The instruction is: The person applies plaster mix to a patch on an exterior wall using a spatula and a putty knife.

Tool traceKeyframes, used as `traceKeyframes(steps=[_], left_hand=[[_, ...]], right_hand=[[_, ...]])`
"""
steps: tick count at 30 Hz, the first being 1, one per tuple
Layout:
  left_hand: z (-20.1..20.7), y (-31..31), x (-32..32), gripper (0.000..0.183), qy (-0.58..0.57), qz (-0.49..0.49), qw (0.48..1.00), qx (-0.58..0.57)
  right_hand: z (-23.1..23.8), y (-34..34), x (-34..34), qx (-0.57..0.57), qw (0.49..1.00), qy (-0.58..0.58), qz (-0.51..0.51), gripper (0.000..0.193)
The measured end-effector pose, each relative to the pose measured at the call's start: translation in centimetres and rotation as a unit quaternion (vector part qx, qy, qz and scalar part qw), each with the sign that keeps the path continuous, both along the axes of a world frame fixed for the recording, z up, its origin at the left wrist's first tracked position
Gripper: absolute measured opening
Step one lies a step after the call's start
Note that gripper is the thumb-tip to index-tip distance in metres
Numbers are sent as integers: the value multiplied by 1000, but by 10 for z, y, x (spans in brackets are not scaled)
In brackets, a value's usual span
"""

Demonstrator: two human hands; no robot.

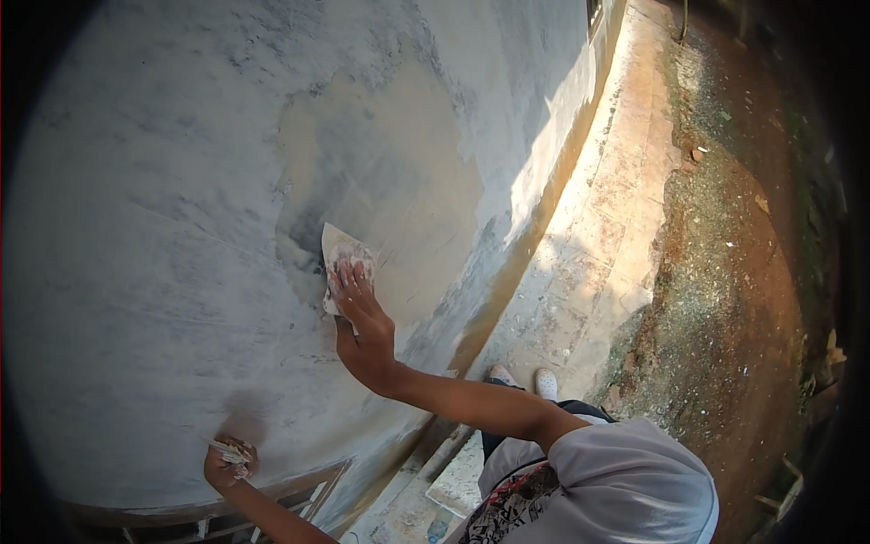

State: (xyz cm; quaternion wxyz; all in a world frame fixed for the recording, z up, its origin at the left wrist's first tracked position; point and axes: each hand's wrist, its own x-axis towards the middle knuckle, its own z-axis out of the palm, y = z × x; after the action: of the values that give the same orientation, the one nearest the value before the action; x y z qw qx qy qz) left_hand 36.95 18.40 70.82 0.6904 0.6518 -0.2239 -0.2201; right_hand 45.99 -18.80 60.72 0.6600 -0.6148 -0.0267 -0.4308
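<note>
My right hand (358,295) lies with its fingers pressed along a flat, pale putty scraper (331,238), which is smeared with whitish paste. The scraper rests against a damp-looking grey-beige patch (412,181) of fresh filler on the wall (181,181). Lower down on the left, my left hand (230,462) is closed around a thin, paste-covered piece (228,448), seen edge-on. It looks like another flat blade, though its full shape is hidden. White paste coats the fingers of both hands, and a soft shadow falls on the wall above my left hand.
A barred opening (204,526) runs along the bottom left. My light shoes (545,383) stand on a concrete ledge (589,281) beside the wall. Past it lies reddish, gravelly ground (725,299). A pale block (458,476) and a clear bottle (439,526) are near my body.
</note>
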Motion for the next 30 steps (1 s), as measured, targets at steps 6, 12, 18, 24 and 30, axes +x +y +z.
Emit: traceKeyframes(steps=[6, 12, 18, 24, 30], left_hand=[[5, -21, -4, 32, 4, 30, 999, -19], [-16, -77, -26, 34, 59, 170, 983, 45], [-71, -223, -77, 30, 257, 181, 948, 56], [-88, -297, -65, 27, 281, -9, 959, 36], [-77, -330, -51, 25, 283, -62, 956, 39]], right_hand=[[-12, 72, -103, -49, 977, 6, 209, 53], [-14, -20, -104, 382, 710, 219, 549, 34], [8, -157, -83, 365, 808, 160, 435, 28], [2, -203, -121, 235, 899, 101, 356, 37], [-1, -228, -153, 75, 937, 170, 296, 32]])
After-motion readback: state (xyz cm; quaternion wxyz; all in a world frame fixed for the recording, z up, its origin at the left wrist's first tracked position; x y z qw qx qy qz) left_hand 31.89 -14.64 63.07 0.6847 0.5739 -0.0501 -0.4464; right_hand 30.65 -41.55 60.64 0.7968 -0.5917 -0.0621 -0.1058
